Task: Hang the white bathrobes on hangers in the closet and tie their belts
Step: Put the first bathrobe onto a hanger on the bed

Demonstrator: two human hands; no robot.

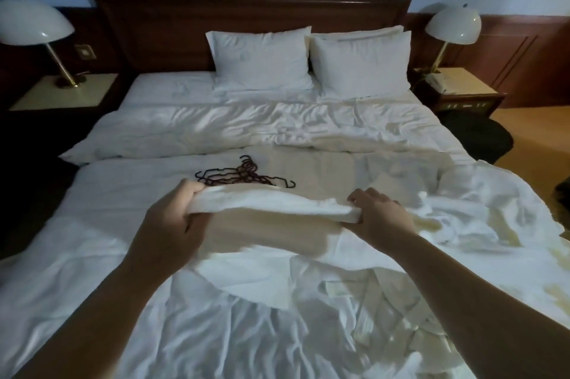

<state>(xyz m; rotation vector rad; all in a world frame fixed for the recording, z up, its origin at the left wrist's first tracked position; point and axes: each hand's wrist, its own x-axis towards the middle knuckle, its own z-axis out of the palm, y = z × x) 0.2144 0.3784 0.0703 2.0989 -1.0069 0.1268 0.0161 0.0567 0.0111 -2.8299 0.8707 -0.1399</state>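
A: Head view, the only one. What do the hands have?

B: Both are on one white bathrobe (271, 202), lifted off the bed (123, 224). The left hand (182, 209) has its fingers curled round the left end of the bunched edge; the right hand (379, 212) clamps the right end, fingers over the top. The cloth is stretched between them, and the rest hangs down onto the sheets.

A: Which part of the robe is it, collar or hem?

B: I cannot tell; the fabric is blurred and folded over.

A: And the hangers?

B: A pile of dark hangers (243, 176) lies on the bed just behind the raised edge, touching nothing but the cover. More white cloth, possibly a second robe (385, 301), lies crumpled near the foot of the bed, on the right.

A: The closet?

B: Not in sight. Only the headboard (253, 20), two pillows (305, 60) and a lamp (452, 26) on each side.

A: So which step?

B: Early, I judge: picking up and spreading the first robe. Nothing is on a hanger, and no belt is tied.

A: Next?

B: Probably finding the collar and shoulders, then freeing one hand to draw a single hanger from that tangle, which may snag on its neighbours.
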